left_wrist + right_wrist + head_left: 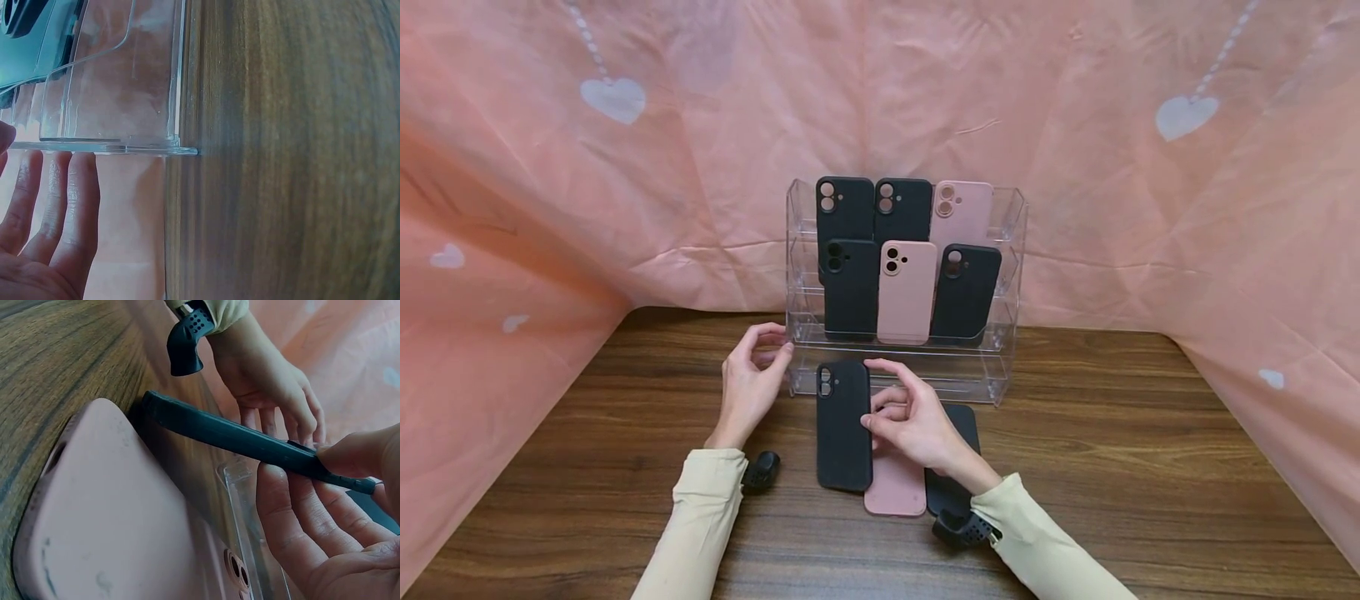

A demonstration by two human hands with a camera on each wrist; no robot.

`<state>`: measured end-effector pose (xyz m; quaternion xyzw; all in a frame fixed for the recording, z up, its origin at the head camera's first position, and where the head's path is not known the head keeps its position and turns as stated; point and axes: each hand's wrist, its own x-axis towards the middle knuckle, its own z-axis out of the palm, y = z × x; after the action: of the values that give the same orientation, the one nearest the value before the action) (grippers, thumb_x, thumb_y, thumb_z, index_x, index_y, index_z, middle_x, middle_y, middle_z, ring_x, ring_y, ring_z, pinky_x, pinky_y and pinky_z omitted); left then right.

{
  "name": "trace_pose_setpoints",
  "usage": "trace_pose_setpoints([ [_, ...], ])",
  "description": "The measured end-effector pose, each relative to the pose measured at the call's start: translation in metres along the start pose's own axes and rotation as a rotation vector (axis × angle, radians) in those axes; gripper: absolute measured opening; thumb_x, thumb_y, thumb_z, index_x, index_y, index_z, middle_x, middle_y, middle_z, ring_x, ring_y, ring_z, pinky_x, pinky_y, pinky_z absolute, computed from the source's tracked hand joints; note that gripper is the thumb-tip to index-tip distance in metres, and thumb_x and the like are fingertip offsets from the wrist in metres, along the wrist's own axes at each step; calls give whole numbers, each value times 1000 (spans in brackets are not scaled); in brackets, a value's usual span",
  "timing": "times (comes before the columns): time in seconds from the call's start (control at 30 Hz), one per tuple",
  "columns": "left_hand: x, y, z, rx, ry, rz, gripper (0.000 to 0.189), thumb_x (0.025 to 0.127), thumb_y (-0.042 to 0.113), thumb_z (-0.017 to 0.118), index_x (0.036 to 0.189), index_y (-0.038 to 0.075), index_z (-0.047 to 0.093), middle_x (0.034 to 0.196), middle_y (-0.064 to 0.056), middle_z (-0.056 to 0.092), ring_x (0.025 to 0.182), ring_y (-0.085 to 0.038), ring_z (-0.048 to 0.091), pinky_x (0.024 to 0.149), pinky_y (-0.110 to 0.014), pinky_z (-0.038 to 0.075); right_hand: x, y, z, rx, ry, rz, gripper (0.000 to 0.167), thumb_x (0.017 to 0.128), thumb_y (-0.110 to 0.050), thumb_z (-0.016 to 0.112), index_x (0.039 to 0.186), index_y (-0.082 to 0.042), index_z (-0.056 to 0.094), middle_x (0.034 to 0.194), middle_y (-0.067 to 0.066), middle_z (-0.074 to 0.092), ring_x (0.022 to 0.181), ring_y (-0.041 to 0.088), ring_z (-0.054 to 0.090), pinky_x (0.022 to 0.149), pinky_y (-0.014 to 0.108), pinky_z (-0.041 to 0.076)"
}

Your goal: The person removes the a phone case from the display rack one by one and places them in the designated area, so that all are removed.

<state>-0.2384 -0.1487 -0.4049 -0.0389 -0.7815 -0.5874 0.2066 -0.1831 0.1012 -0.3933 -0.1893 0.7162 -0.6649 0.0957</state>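
My right hand (917, 425) holds a black phone case (844, 442) by its right side, thumb in front and fingers behind. The right wrist view shows this case edge-on, tilted above the table. Beneath the hand lie a pink phone case (897, 487) and another black case (953, 492), partly hidden by the wrist. At the left side of a clear acrylic display rack (902, 364), my left hand (752, 379) touches the side panel with its fingertips. Its fingers (74, 206) are extended along the outside of the panel in the left wrist view.
Upright in the rack stand two rows of cases, including a front pink case (907, 292) and a black case (966, 292) leaning right. The rack's lowest tier holds no case. Pink fabric (700, 167) with white hearts surrounds the wooden table (1112, 442).
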Motion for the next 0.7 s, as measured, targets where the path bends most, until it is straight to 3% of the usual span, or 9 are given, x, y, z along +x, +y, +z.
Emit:
trace_pose_setpoints([
  [0.13, 0, 1, 0, -2, 3, 0, 23, 95, 11, 71, 118, 12, 68, 111, -12, 72, 92, -30, 76, 61, -33, 64, -1, 1, 1, -23, 4, -6, 75, 86, 10, 71, 150, -18, 44, 96, 19, 66, 69, 15, 70, 62, 37, 65],
  [0.37, 0, 2, -1, -10, -1, -8, 23, 96, 12, 70, 119, 11, 68, 113, -13, 71, 95, -33, 76, 60, -24, 62, -4, 1, 3, -138, 7, -37, 75, 85, 7, 75, 150, -17, 45, 97, 23, 68, 71, 22, 73, 63, 42, 66],
  [0.57, 0, 2, 0, -6, -1, -11, 22, 96, 13, 70, 118, 12, 69, 112, -13, 71, 95, -32, 75, 61, -29, 64, -5, 3, 5, -192, 15, -41, 72, 85, 5, 76, 148, -18, 48, 101, 22, 67, 73, 21, 73, 61, 36, 65],
  [0.7, 0, 2, 0, 0, 0, -3, 23, 96, 12, 70, 119, 12, 68, 112, -13, 71, 94, -31, 75, 60, -26, 62, -4, 5, 5, -221, 15, -26, 67, 86, 4, 76, 145, -17, 52, 102, 21, 66, 73, 22, 72, 61, 33, 64],
])
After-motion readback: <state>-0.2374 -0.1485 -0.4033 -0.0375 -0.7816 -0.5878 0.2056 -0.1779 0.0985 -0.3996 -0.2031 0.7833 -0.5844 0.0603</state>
